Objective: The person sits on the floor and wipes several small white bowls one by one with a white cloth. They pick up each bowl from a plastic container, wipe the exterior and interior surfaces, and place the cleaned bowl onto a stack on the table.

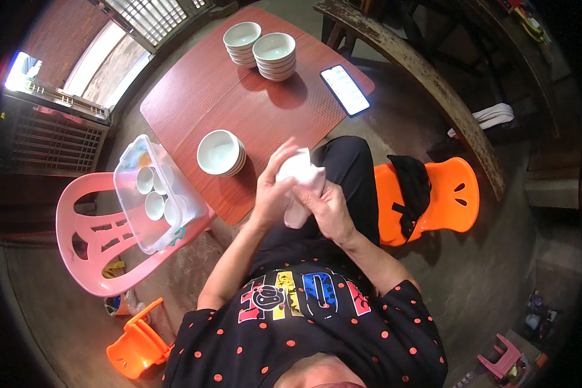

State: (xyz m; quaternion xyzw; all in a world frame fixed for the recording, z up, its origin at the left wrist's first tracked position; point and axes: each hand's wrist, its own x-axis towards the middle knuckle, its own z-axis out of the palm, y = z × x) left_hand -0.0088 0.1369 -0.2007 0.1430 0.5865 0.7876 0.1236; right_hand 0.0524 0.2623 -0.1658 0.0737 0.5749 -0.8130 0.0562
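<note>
In front of my lap, my left hand (pixel 272 186) is wrapped around a small white vessel (pixel 293 164), which looks like a cup; much of it is covered by fingers and cloth. My right hand (pixel 332 211) grips a pale cloth (pixel 297 216) that is bunched against the vessel and hangs below both hands. The left fingers are blurred. On the reddish-brown table (pixel 184 106), left of my hands, sits a short stack of white bowls (pixel 219 153). Farther back are two taller stacks, a left bowl stack (pixel 242 43) and a right bowl stack (pixel 274 56).
A lit smartphone (pixel 345 90) lies at the table's right edge. To the left, a clear plastic bin (pixel 148 237) holding several white cups (pixel 155 205) rests on a pink chair (pixel 70 213). An orange chair (pixel 460 194) with a black cloth item (pixel 412 189) stands right. Behind it runs a worn wooden bench (pixel 417 72).
</note>
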